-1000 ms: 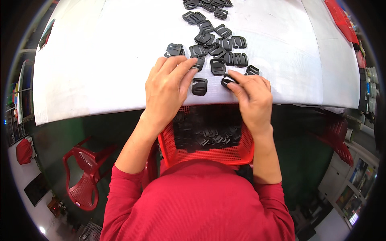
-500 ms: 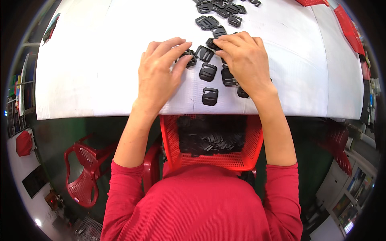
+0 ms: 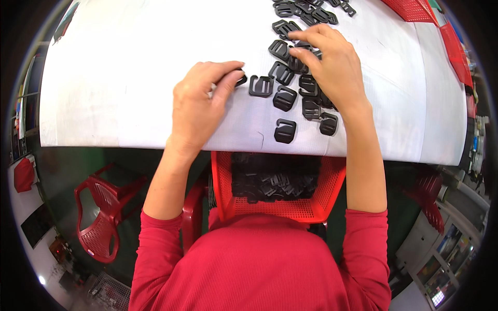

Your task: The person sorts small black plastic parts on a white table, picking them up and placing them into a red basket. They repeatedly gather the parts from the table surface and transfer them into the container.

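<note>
My left hand is closed in a pinch on a black plastic buckle, mostly hidden by the fingertips. Just right of it a single buckle lies flat on the white-covered table. My right hand hovers over the loose buckles, thumb and forefinger apart with nothing seen between them. Nearest its fingertips are a buckle and a small overlapping group. Other buckles lie under and beside its palm, partly hidden. Closest to the table's front edge is another buckle.
A red plastic basket with many black pieces in it sits below the front edge, against my body. More buckles are heaped at the far side. Red baskets stand far right. A dark red chair is at the left.
My right hand has moved away from the front edge, and its fingers have parted from the buckle they were touching. My left hand keeps its pinch. The whole view has shifted slightly.
</note>
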Demonstrator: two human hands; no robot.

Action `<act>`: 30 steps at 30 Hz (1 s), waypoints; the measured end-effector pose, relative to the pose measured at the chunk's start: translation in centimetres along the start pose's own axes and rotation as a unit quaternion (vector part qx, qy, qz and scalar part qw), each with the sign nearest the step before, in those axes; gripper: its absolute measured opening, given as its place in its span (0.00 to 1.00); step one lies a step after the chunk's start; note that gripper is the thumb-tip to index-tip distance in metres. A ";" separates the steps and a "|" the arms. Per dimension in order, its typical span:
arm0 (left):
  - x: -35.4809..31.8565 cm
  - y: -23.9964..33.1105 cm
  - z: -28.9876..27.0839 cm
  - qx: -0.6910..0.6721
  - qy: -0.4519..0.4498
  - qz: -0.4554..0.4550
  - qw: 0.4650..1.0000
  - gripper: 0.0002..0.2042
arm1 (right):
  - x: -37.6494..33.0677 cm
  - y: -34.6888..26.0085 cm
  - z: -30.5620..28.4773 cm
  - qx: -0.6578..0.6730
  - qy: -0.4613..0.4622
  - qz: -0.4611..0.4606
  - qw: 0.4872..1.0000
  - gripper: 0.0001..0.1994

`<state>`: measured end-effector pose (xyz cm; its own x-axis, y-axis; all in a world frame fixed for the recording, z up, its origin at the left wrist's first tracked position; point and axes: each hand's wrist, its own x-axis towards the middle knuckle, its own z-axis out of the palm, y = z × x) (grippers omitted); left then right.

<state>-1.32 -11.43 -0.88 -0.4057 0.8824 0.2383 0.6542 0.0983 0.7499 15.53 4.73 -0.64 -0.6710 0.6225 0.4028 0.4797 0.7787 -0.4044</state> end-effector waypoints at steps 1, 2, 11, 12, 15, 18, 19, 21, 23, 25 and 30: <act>0.0 0.0 -0.6 -0.017 -0.015 -0.072 0.997 0.12 | -0.3 0.0 -0.1 -0.004 -0.019 -0.006 1.000 0.11; 0.0 -0.5 -0.7 0.048 0.020 -0.011 0.999 0.12 | -0.9 0.0 -0.3 -0.009 -0.038 -0.012 0.999 0.11; -0.4 -0.1 1.7 0.195 -0.021 0.214 0.957 0.16 | -2.7 -0.8 -0.7 0.115 -0.047 0.109 0.986 0.07; -0.1 -0.3 1.7 0.194 -0.015 0.214 0.957 0.16 | -2.5 -0.7 -1.1 0.193 -0.071 0.178 0.962 0.06; 0.1 0.7 1.1 0.030 -0.039 0.009 0.999 0.15 | -2.4 1.6 -2.2 0.075 0.001 0.077 0.994 0.07; 0.5 0.6 1.0 0.092 -0.006 0.021 0.996 0.14 | -3.2 3.3 -2.2 0.039 0.008 0.048 0.998 0.07; 0.9 0.3 1.1 0.133 0.021 0.080 0.988 0.13 | -3.6 3.8 -2.1 0.033 0.000 0.047 0.998 0.07; 1.3 0.4 1.6 0.157 0.046 0.148 0.976 0.13 | -3.9 4.2 -2.5 0.021 -0.005 0.057 0.998 0.07; 1.6 1.4 2.3 0.122 0.011 0.186 0.975 0.13 | -4.1 4.5 -2.6 -0.042 0.005 0.029 0.999 0.07; 1.4 2.6 3.4 0.106 -0.037 0.212 0.971 0.14 | -4.0 5.0 -2.8 -0.088 0.015 0.011 0.996 0.07; 1.8 3.3 6.0 0.147 -0.075 0.276 0.947 0.14 | -3.6 5.7 -2.6 -0.138 0.025 -0.039 0.989 0.07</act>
<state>3.92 -6.76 -1.72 0.1299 0.8898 0.4375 0.8988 -0.2920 0.3270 22.16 7.10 -2.24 -0.6866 0.5578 0.4664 0.5682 0.8118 -0.1345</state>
